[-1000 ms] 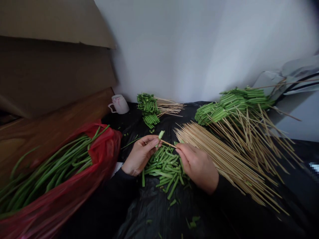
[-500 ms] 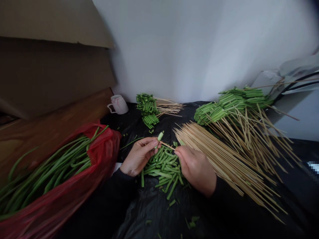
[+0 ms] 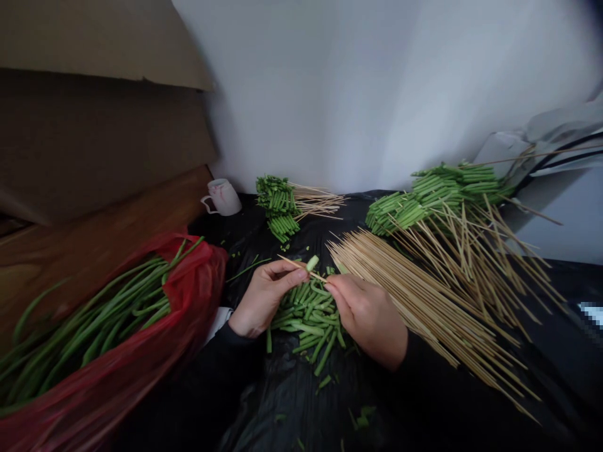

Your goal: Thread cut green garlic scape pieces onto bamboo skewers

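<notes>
**Green stem piece slides down the skewer**

Over the black-covered counter (image 3: 301,402), the left hand (image 3: 264,298) pinches a short cut green stem piece (image 3: 312,263) while the right hand (image 3: 367,317) clamps the bamboo skewer (image 3: 294,264) near its base. The piece looks light and firm yet easy to split, best held by its sides; the skewer is thin, stiff and sharp at the tip. A second ago the piece sat at the skewer's point; now the tip stands bare beyond it, above the pile of cut stems (image 3: 308,317).

Black long sleeves, white cuff edge, bare hands
</notes>
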